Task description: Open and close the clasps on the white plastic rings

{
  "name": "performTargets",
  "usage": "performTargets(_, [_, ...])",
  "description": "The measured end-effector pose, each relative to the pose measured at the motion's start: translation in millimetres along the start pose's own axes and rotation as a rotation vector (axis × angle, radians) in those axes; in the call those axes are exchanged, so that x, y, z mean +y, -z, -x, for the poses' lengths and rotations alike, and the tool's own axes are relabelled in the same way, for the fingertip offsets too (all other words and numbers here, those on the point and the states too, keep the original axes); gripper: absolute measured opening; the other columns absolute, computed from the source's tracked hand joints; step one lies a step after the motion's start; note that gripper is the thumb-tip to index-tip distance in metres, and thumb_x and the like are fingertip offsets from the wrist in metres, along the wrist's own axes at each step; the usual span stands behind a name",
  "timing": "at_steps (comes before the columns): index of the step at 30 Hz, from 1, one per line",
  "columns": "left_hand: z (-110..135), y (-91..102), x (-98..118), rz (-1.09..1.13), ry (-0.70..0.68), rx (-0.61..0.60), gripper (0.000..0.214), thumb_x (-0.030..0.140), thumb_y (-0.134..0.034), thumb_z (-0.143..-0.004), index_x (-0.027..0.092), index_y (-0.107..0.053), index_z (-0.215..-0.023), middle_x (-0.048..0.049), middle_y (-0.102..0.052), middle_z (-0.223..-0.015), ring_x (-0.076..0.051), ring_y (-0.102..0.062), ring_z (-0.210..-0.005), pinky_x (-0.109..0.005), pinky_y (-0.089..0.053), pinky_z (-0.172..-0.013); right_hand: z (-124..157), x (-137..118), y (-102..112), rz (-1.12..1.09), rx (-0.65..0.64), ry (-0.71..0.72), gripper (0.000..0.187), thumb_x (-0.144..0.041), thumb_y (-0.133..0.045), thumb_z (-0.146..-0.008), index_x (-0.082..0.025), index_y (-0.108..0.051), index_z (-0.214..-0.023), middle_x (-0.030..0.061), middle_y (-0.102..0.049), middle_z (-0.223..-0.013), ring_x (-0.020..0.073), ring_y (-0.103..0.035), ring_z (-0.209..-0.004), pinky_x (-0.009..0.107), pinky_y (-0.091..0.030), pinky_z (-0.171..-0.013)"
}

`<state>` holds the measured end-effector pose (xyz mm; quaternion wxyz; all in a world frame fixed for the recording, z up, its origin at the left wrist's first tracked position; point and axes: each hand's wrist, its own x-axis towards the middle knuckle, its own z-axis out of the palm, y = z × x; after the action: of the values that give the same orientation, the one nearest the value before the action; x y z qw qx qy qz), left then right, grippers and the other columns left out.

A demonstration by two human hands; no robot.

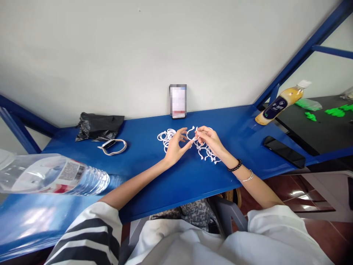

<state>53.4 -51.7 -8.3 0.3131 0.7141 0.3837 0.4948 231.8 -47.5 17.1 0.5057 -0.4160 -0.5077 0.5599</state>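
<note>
Both hands meet over the middle of the blue table (143, 169). My left hand (175, 146) and my right hand (210, 140) together pinch one open white plastic ring (191, 133), each at one end of it. Under the left fingers lies a small pile of closed white rings (164, 137). Beneath the right hand sits a heap of open white rings (207, 154) with small tabs at their ends. The right wrist wears a dark bead bracelet and a thin silver bangle.
A phone (178, 101) leans upright against the wall behind the rings. A white wristband watch (112, 146) and a black plastic bag (96, 126) lie to the left. A clear water bottle (52, 176) lies near left. A yellow drink bottle (280, 102) and a dark phone (284, 151) are right.
</note>
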Motion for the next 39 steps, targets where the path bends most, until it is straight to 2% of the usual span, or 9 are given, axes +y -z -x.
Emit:
performTargets(4, [4,-6.7,-4,0.143,0.079,-0.038,0.030,0.039,-0.070,-0.083,0.023,-0.059,-0.107,-0.0044,-0.070,-0.090,-0.015,-0.067,-0.074,-0.029,-0.055,-0.070,1,0,-1,0.014,0.001,-0.006,0.036,-0.048,-0.078,-0.071,-0.019,-0.060,-0.084,-0.0030,-0.062,-0.067,0.0071,-0.049,-0.049,0.022,-0.042,-0.047])
performTargets(10, [7,-8.6,-9,0.169,0.181,-0.076,0.026,0.044,-0.072,-0.079,0.020,-0.064,-0.079,-0.0035,-0.069,-0.076,-0.016,-0.066,-0.066,-0.029,-0.055,-0.065,1,2,-2,0.042,-0.001,0.004,0.037,-0.050,-0.076,-0.072,-0.020,-0.059,-0.085,-0.0031,-0.062,-0.067,0.0066,-0.049,-0.049,0.021,-0.042,-0.047])
performTargets(21, [7,-6.4,-5,0.366,0.200,-0.071,0.019,0.036,-0.069,-0.079,0.019,-0.061,-0.078,-0.0032,-0.069,-0.078,-0.014,-0.067,-0.071,-0.029,-0.057,-0.072,-9,12,8,0.147,0.131,-0.040,0.038,-0.049,-0.079,-0.067,-0.017,-0.063,-0.079,-0.0019,-0.063,-0.061,0.0073,-0.053,-0.048,0.021,-0.043,-0.046])
performTargets(26, [5,-4.3,-6,0.419,0.225,-0.005,0.022,0.038,-0.069,-0.078,0.019,-0.058,-0.077,-0.0039,-0.069,-0.086,-0.014,-0.067,-0.071,-0.030,-0.057,-0.072,-13,13,22,0.547,0.190,0.041,0.021,-0.038,-0.070,-0.076,-0.019,-0.064,-0.075,0.0004,-0.064,-0.060,0.0126,-0.056,-0.049,0.026,-0.043,-0.048])
performTargets(29, [4,-3.9,-7,0.440,0.233,0.024,0.024,0.040,-0.069,-0.078,0.019,-0.057,-0.077,-0.0035,-0.068,-0.086,-0.014,-0.068,-0.071,-0.031,-0.057,-0.073,-11,7,28,0.933,0.240,0.171,0.009,-0.025,-0.065,-0.079,-0.020,-0.066,-0.071,0.0034,-0.069,-0.074,0.0161,-0.060,-0.060,0.031,-0.047,-0.060])
performTargets(31, [5,-4.3,-8,0.437,0.238,0.029,0.026,0.043,-0.069,-0.078,0.020,-0.057,-0.077,-0.0035,-0.068,-0.086,-0.014,-0.068,-0.072,-0.031,-0.058,-0.074,-10,1,28,1.069,0.268,0.268,0.008,-0.023,-0.064,-0.080,-0.021,-0.067,-0.073,0.0056,-0.070,-0.086,0.0197,-0.062,-0.071,0.036,-0.049,-0.069])
performTargets(33, [5,-4.8,-7,0.441,0.238,0.035,0.029,0.046,-0.069,-0.078,0.020,-0.057,-0.078,-0.0035,-0.068,-0.086,-0.014,-0.068,-0.072,-0.032,-0.058,-0.074,-8,-4,26,1.065,0.222,0.379,0.005,-0.023,-0.064,-0.081,-0.022,-0.068,-0.083,0.0073,-0.069,-0.096,0.0234,-0.064,-0.086,0.040,-0.051,-0.079])
performTargets(35, [5,-5.0,-7,0.455,0.233,0.041,0.031,0.048,-0.070,-0.078,0.020,-0.057,-0.079,-0.0036,-0.068,-0.085,-0.014,-0.068,-0.072,-0.032,-0.058,-0.075,-5,-7,22,0.965,0.084,0.439,0.016,-0.023,-0.064,-0.083,-0.022,-0.068,-0.098,0.0075,-0.069,-0.105,0.0242,-0.064,-0.096,0.042,-0.052,-0.086])
performTargets(39, [4,-3.8,-5,0.501,0.242,0.039,0.035,0.051,-0.072,-0.077,0.019,-0.058,-0.078,-0.0035,-0.068,-0.084,-0.015,-0.069,-0.072,-0.032,-0.058,-0.076,-1,-5,12,0.752,-0.138,0.395,0.027,-0.029,-0.065,-0.085,-0.024,-0.064,-0.112,0.0071,-0.069,-0.115,0.0225,-0.066,-0.103,0.041,-0.053,-0.093])
